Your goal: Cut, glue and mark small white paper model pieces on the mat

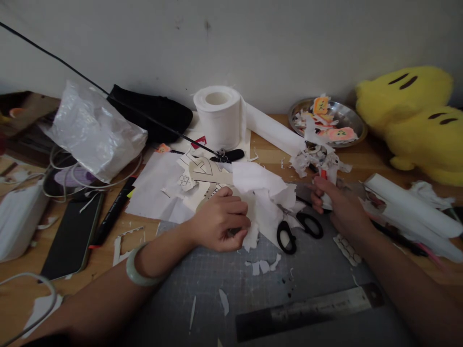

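Note:
My left hand [224, 219] is loosely curled, its fingers folded, just over the cut paper pieces; nothing shows in it. Black-lined drawn paper cutouts [208, 174] and torn white paper [258, 179] lie beyond it. My right hand [340, 205] is closed, with a small red-and-white thing [323, 174] at its fingertips, too blurred to name. Right beyond those fingers sits a heap of crumpled paper scraps [318, 156]. Black-handled scissors [299, 232] rest between my hands, their blades partly hidden near the paper.
A toilet paper roll [220, 118] stands by the wall. Behind my right hand is a metal bowl [356, 120] of scraps, beside yellow plush toys [419, 120]. A steel ruler [311, 311] lies on the grey cutting mat [206, 282]. At left are a phone [72, 233] and marker [114, 212].

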The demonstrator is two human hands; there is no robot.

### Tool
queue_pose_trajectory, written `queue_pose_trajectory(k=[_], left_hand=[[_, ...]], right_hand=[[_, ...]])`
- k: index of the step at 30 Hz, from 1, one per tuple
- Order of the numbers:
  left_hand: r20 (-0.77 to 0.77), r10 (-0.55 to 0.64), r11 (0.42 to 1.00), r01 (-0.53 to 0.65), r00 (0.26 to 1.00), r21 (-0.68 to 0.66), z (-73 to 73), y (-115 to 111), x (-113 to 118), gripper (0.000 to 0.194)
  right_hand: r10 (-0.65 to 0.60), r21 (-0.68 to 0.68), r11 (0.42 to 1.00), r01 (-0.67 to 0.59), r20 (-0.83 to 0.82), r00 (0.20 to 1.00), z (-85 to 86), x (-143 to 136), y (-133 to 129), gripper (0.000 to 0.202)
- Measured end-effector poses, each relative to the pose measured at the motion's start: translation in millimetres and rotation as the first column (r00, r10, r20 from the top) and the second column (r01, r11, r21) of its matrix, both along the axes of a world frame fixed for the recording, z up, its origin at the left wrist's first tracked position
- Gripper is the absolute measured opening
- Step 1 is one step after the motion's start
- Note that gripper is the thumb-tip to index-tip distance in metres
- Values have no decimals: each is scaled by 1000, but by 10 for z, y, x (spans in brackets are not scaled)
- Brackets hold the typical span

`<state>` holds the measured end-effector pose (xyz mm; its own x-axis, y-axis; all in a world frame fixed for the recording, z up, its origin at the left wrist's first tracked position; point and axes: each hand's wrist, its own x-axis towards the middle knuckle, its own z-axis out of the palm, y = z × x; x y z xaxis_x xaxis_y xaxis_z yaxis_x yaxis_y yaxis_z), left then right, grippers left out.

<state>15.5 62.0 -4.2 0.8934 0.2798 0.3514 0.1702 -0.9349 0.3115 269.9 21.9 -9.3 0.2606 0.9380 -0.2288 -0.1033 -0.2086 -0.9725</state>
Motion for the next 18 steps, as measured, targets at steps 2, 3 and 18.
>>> queue_pose_trajectory(k=[2,3,18], left_hand=[[25,12,1000,-12,1000,-4,-3,-2,-4,26],[35,18,1000,-18,999,-6,-5,-3,-5,26],[-26,18,999,-17,1000,30,0,-5,10,26]], right_hand=[[3,5,1000,-3,4,1000,-4,1,0,26],[6,6,1000,-6,7,1000,-5,2,1,26],[-13,-11,1000,13,-10,1000,-14,4,11,24]])
